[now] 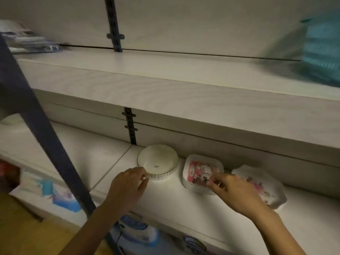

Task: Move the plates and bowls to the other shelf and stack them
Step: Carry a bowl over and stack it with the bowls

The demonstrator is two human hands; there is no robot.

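Observation:
A round white bowl (157,161) with a beaded rim stands on the lower white shelf (165,199). My left hand (127,188) pinches its near rim. To its right lies a stack of square plates (200,173) with a red cartoon print. My right hand (233,192) touches the near right edge of that stack, fingers curled at it. Further right lies a white scalloped plate (265,186) with a pink cartoon print, partly hidden by my right hand.
A wide white upper shelf (165,74) juts out above the lower one. A teal basket (322,48) stands at its right end and blurred packages (27,39) at its left. A dark slanted post (46,133) crosses the left. Packaged goods (136,230) sit below.

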